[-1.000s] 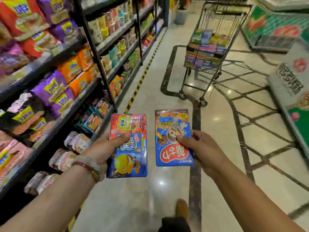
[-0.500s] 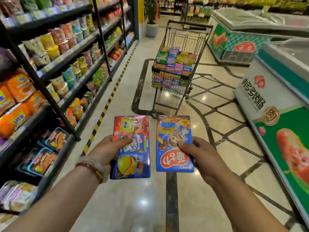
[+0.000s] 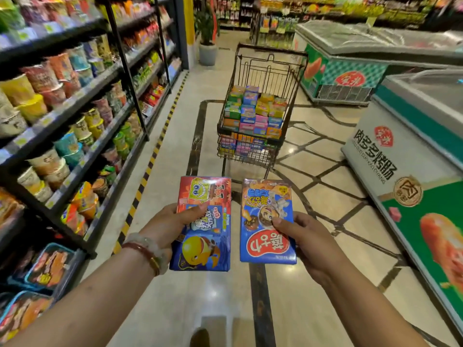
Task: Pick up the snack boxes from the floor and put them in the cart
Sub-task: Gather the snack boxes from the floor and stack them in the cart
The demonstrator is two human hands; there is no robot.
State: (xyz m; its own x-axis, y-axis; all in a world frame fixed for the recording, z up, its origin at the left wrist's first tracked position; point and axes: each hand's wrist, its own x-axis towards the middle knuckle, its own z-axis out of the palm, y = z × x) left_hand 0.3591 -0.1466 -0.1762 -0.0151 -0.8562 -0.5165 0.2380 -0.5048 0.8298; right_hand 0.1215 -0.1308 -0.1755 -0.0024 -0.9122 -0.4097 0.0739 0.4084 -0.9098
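Each hand, left hand (image 3: pixel 170 226) and right hand (image 3: pixel 304 236), grips 1 of 2 snack boxes (image 3: pixel 266 221).

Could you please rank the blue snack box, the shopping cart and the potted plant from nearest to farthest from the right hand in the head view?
1. Blue snack box: held in the right hand itself.
2. Shopping cart: ahead in the aisle, already stacked with boxes.
3. Potted plant: beyond the cart, at the far end of the shelves.
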